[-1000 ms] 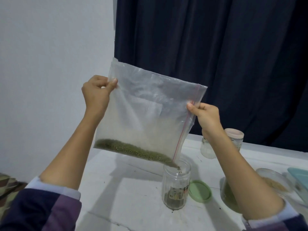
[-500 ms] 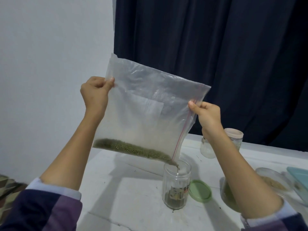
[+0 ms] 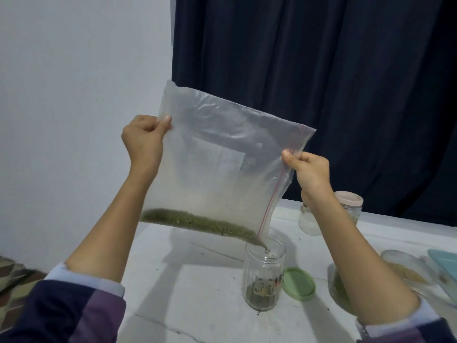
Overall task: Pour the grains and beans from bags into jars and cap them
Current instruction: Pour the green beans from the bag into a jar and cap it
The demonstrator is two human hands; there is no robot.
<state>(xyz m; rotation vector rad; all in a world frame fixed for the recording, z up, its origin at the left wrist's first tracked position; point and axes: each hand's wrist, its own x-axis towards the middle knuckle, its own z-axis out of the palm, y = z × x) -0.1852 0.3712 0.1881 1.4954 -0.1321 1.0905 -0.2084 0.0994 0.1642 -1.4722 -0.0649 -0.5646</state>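
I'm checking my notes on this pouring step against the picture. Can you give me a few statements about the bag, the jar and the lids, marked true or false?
1. Both hands hold the plastic bag: the left hand at one edge, the right hand at the zip edge. True.
2. The green beans run out of the bag's lower corner into the open jar. True.
3. The open jar is full to the brim. False: beans cover only its bottom part.
4. The green lid is screwed onto that jar. False: it lies on the table beside it.
5. The far jar has a pink lid on. True.
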